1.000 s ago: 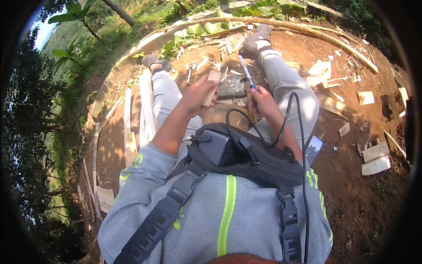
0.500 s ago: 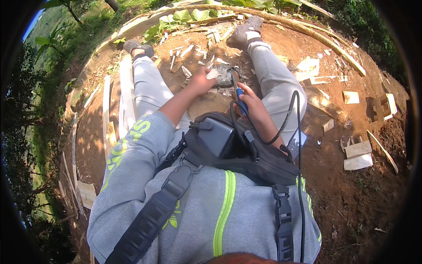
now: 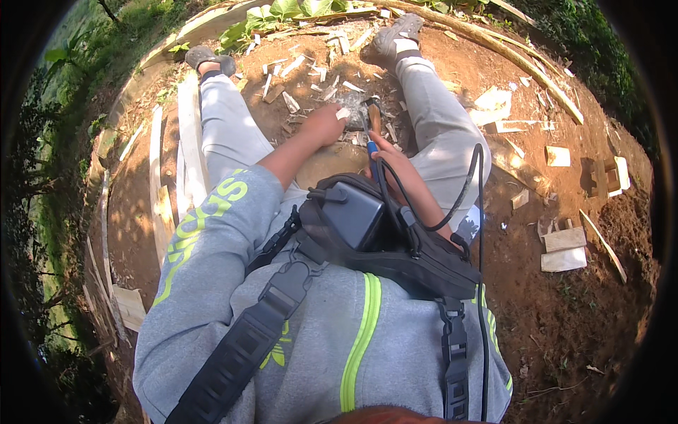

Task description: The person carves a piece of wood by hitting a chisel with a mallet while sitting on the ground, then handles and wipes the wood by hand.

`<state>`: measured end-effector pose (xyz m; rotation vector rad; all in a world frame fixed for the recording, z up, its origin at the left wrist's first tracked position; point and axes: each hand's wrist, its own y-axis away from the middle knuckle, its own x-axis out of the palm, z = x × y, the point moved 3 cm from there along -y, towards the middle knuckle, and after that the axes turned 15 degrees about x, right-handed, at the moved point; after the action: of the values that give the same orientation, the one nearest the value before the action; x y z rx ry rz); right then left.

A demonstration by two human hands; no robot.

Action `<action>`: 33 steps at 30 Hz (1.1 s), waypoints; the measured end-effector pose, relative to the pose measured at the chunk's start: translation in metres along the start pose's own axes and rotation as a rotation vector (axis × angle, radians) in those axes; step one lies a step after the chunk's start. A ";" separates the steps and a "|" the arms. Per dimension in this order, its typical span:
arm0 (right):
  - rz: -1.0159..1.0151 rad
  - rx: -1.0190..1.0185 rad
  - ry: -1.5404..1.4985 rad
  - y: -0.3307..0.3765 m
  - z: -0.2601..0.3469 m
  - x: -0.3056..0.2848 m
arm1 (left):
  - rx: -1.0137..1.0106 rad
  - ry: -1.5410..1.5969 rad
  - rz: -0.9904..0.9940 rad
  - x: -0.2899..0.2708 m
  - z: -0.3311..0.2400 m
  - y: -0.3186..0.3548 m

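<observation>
The piece of wood (image 3: 344,113) lies on a grey stone block (image 3: 353,120) set on the bare ground (image 3: 565,318) between the seated person's outstretched legs, toward the far end of the dirt patch. Judging by the many pale chips (image 3: 289,100) scattered around the block and up to the shoes, a good deal of chopping looks done; the piece on the block is small, and how much trimming remains cannot be told from here.

The left hand (image 3: 323,126) rests palm down at the left edge of the block, fingers curled over the wood and steadying it. The right hand (image 3: 387,157) is closed around the blue grip of a hatchet (image 3: 372,119), whose wooden shaft and dark head point away from the body, the head just above or on the block; whether it touches the wood cannot be told.

Further out, cut boards (image 3: 563,249) lie on the ground at the right, long planks (image 3: 187,134) along the left leg, and green leaves (image 3: 282,10) at the far edge.
</observation>
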<state>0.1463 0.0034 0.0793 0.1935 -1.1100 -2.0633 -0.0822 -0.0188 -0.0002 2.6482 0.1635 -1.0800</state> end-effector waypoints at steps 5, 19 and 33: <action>-0.100 0.023 0.351 -0.003 0.020 0.005 | -0.044 -0.079 0.060 0.002 -0.004 -0.003; -0.540 -0.064 1.132 0.005 0.053 0.038 | -0.034 -0.166 0.272 -0.019 -0.030 0.000; -0.534 0.071 1.297 -0.050 0.060 0.036 | -0.072 -0.077 0.233 -0.002 -0.005 -0.005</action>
<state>0.0657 0.0337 0.0855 1.7097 -0.2868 -1.6901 -0.0815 -0.0123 0.0030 2.4825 -0.1172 -1.0740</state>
